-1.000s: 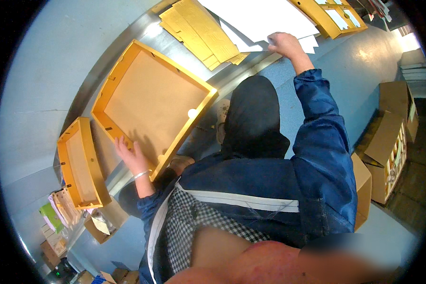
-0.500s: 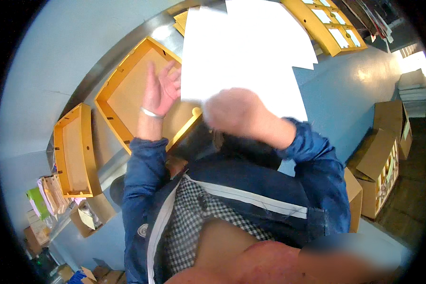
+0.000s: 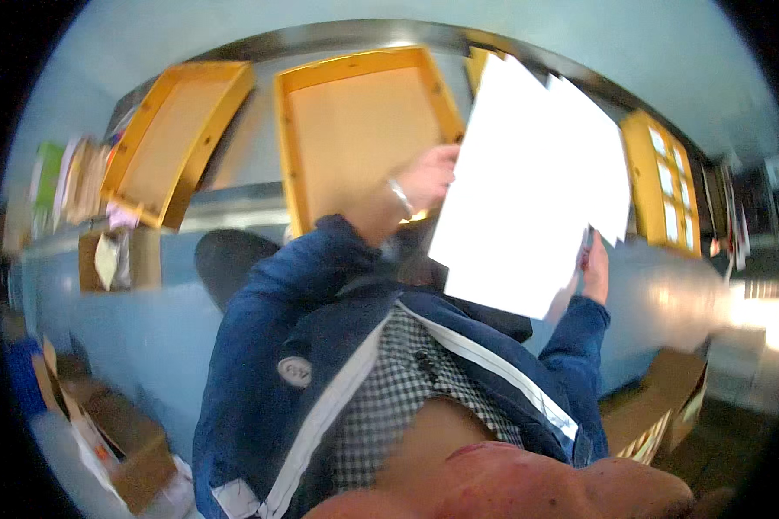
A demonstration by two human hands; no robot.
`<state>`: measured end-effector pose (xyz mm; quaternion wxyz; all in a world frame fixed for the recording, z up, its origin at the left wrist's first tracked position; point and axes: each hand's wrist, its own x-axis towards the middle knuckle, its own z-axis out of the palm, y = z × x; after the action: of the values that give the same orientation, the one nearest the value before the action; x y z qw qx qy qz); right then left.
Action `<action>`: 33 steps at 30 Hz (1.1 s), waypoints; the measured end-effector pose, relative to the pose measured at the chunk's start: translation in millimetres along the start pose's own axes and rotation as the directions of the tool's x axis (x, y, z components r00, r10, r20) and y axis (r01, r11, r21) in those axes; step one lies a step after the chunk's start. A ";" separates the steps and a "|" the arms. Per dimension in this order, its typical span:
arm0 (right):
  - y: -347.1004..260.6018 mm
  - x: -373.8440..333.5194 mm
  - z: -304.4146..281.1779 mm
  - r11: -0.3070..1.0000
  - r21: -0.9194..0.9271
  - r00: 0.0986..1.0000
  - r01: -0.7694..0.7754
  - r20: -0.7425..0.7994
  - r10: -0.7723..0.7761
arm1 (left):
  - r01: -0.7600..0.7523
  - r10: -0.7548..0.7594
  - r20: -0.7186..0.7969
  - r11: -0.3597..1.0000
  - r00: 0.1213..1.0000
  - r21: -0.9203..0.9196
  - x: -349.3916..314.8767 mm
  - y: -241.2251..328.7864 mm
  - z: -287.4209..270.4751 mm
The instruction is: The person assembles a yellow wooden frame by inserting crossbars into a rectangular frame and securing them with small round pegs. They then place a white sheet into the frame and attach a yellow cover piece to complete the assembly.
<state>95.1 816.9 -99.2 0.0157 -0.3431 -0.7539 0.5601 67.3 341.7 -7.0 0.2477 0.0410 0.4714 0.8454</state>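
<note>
A large white sheet stack [image 3: 532, 186], overexposed and with uneven edges, lies slanted in front of me. My left hand [image 3: 428, 180] has its bent fingers on the stack's left edge; a pale band circles its wrist. At the lower right edge, my right hand [image 3: 594, 268] grips the sheets, its fingers partly hidden behind them. Left of the stack is a shallow yellow tray [image 3: 284, 147] with a tan bottom, partly covered by my left hand and forearm.
Another yellow tray [image 3: 206, 147] stands farther left. On the right is a yellow frame with white panels [image 3: 634, 177]. A small carton [image 3: 143, 259] sits below the left tray. Larger cardboard boxes stand at the lower left [image 3: 143, 471] and lower right [image 3: 658, 389].
The view has turned, shifting the trays. My left hand, open over the tray before, is now at the sheets' left edge. My right hand has moved from over the sheets to their lower right edge.
</note>
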 end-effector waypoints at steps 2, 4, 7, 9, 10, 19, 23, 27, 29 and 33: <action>-39.5 -46.4 34.6 0.999 0.013 0.998 0.046 -0.036 -0.046 | -0.047 0.047 -0.136 0.999 0.990 -0.001 -14.5 10.2 4.8; -113.3 -110.0 54.6 0.992 0.103 0.994 0.077 -0.092 -0.067 | -0.115 0.098 -0.178 0.989 0.979 -0.089 -17.5 21.7 1.4; -150.7 -158.0 72.4 0.841 0.306 0.885 0.447 -0.017 -0.465 | -0.255 0.307 -0.459 0.951 0.834 0.173 -26.9 47.0 -4.9; -160.9 -152.3 76.6 0.765 0.510 0.845 0.394 0.126 -0.519 | -0.322 0.467 -0.464 0.876 0.753 0.359 -42.2 61.8 -9.3; -165.2 -126.8 76.0 0.779 0.594 0.863 0.201 0.269 -0.428 | -0.385 0.528 -0.450 0.843 0.720 0.374 -51.8 73.7 -10.2; -238.9 -143.2 142.0 0.343 -0.357 0.400 0.869 0.099 -0.911 | -0.370 0.577 -0.275 0.752 0.769 0.545 -198.5 110.8 -66.2; -333.9 -227.7 162.7 -0.195 -0.324 -0.158 0.926 0.135 -0.978 | -0.147 0.491 -0.275 0.659 0.826 0.738 -254.2 99.2 -68.5; -357.2 -242.7 189.5 -0.200 -0.270 -0.097 0.942 0.353 -0.931 | -0.216 0.427 -0.291 0.808 0.856 0.548 -275.6 91.7 -66.3; -355.8 -266.6 194.9 -0.069 -0.218 0.093 0.973 0.651 -0.753 | -0.130 0.511 -0.316 0.661 0.800 0.739 -290.1 105.0 -64.3; -368.9 -334.9 193.6 0.204 0.056 0.038 0.977 0.903 -0.429 | -0.456 0.847 -0.276 0.487 0.453 0.745 -303.7 138.5 -21.7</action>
<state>87.6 425.7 265.0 -0.1184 0.4247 -0.8590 0.2602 273.5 125.9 144.1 -0.3137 0.0236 0.6937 0.6479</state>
